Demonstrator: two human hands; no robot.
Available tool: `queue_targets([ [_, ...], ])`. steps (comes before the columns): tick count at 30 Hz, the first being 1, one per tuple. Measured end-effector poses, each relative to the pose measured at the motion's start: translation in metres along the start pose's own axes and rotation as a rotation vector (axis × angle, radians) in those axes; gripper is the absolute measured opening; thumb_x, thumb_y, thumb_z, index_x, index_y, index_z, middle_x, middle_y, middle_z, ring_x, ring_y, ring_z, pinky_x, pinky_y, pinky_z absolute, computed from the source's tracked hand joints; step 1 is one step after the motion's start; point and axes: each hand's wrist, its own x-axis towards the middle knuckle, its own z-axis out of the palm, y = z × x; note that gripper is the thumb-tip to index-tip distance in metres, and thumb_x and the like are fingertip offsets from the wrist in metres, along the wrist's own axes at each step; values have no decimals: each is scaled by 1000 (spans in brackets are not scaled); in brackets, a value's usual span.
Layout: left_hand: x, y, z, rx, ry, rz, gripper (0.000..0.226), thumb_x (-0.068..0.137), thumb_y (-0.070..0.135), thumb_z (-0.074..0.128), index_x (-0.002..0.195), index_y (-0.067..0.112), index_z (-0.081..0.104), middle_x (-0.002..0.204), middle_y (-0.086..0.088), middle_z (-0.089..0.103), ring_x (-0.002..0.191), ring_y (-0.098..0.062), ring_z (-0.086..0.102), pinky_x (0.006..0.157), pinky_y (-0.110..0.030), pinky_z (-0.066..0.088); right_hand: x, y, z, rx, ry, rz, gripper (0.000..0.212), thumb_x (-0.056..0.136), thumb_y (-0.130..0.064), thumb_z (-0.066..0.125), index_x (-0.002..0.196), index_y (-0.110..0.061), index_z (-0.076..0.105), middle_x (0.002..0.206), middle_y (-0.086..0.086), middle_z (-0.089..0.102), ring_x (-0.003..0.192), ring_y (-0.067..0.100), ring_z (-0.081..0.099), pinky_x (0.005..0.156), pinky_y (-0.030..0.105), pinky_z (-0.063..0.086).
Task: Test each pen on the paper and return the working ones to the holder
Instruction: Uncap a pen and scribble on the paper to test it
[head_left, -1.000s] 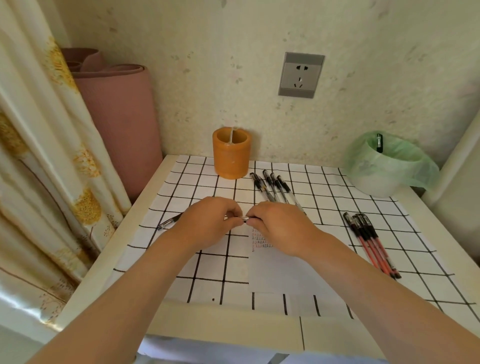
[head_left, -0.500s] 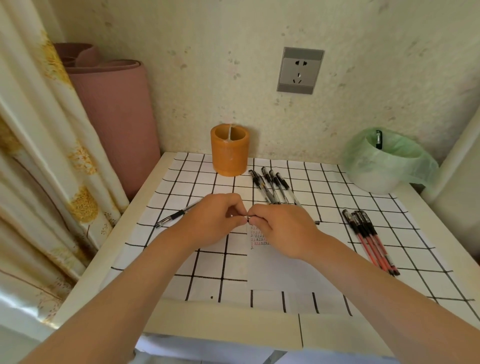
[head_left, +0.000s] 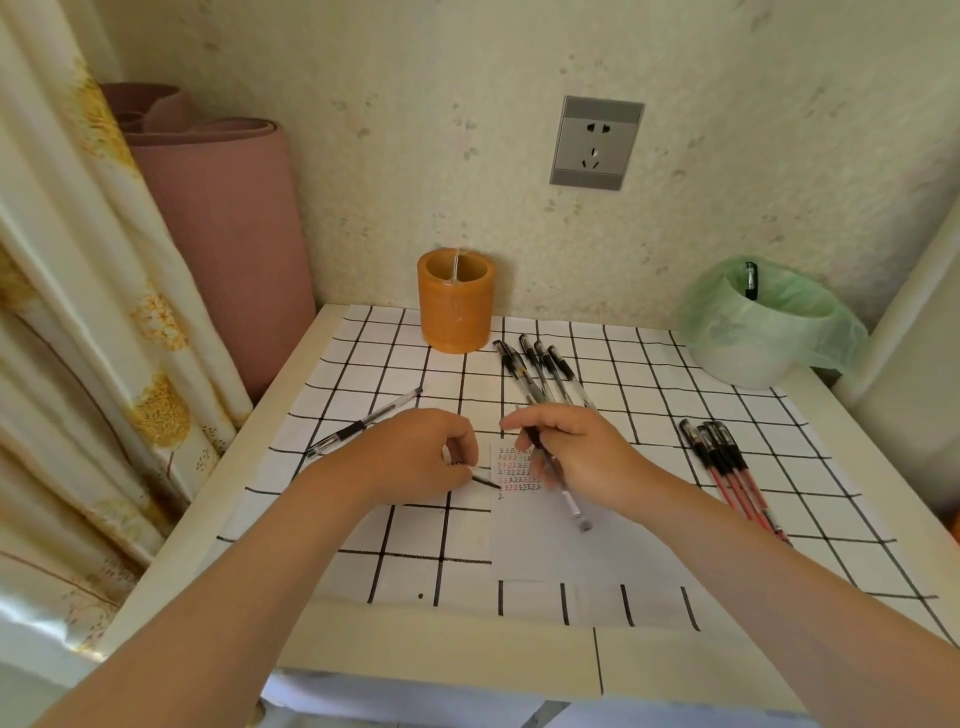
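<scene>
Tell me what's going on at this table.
A person is testing pens. The right hand grips a clear-barrelled black pen over the white scribbled test paper; the left hand pinches a small dark piece, probably its cap. Four black pens lie beside the orange cylindrical holder, one more black pen lies to the left, and red pens lie to the right. A dark pen stands in the green-lined bin.
</scene>
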Motion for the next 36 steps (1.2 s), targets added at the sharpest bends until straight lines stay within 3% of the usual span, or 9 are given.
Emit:
queue_targets([
  [4, 1, 0, 4, 15, -59, 19, 14, 85, 22, 68, 91, 35, 67, 93, 15, 66, 83, -3, 61, 71, -21, 52, -3, 0, -1, 71, 8, 15, 41, 93, 6, 53, 124, -19, 64, 85, 6, 57, 67, 15, 61, 61, 29, 51],
  [7, 2, -1, 4, 26, -71, 3, 12, 85, 25, 68, 94, 33, 69, 96, 14, 67, 89, -4, 62, 78, -25, 56, -7, 1, 4, 132, 41, 26, 18, 98, -19, 59, 113, -20, 68, 70, 3, 54, 59, 14, 55, 55, 26, 45],
  [9, 2, 0, 4, 39, -57, 6, 11, 86, 30, 67, 97, 32, 69, 96, 14, 66, 84, -3, 60, 71, -20, 51, -8, 5, 8, 197, 82, 41, 22, 102, -24, 50, 105, -17, 71, 69, 3, 54, 56, 16, 53, 49, 22, 41],
  [13, 1, 6, 11, 129, 26, 35, 22, 83, 48, 69, 100, 35, 65, 90, 15, 62, 84, -5, 58, 66, -22, 47, -6, 12, 12, 240, 157, 47, 25, 100, -11, 46, 98, -12, 71, 69, 10, 62, 51, 23, 58, 41, 25, 34],
  [19, 6, 3, 18, 136, 103, 24, 10, 87, 42, 66, 94, 34, 65, 90, 15, 60, 85, -6, 57, 59, -21, 36, -8, 18, 13, 170, 173, 21, 15, 86, 7, 58, 88, -7, 61, 63, 18, 65, 47, 18, 58, 42, 21, 38],
  [22, 8, 2, 22, 73, 103, 17, 13, 84, 45, 68, 91, 35, 63, 87, 15, 59, 80, -4, 55, 61, -23, 40, -8, 22, 13, 142, 174, -17, 9, 85, 5, 63, 83, -3, 60, 64, 21, 66, 49, 22, 61, 45, 21, 45],
  [30, 10, 2, 24, 57, 79, -2, 25, 78, 46, 74, 96, 34, 61, 90, 13, 57, 81, -5, 54, 64, -26, 46, -11, 28, 12, -6, 95, -136, 14, 80, 4, 69, 76, -5, 58, 60, 0, 66, 51, 15, 61, 47, 29, 48],
  [34, 9, 3, 25, 85, 82, 8, 26, 80, 45, 73, 100, 32, 61, 93, 14, 54, 85, -8, 51, 63, -24, 40, -10, 36, 17, -76, 65, -255, 10, 70, -13, 68, 68, -16, 58, 72, 8, 66, 66, 33, 63, 52, 42, 50],
  [36, 9, 3, 25, 85, 90, 6, 27, 81, 46, 72, 100, 32, 60, 93, 14, 53, 86, -8, 50, 63, -24, 39, -9, 39, 18, -63, 55, -259, 10, 70, -10, 66, 67, -13, 57, 71, 12, 64, 65, 32, 61, 53, 40, 47],
])
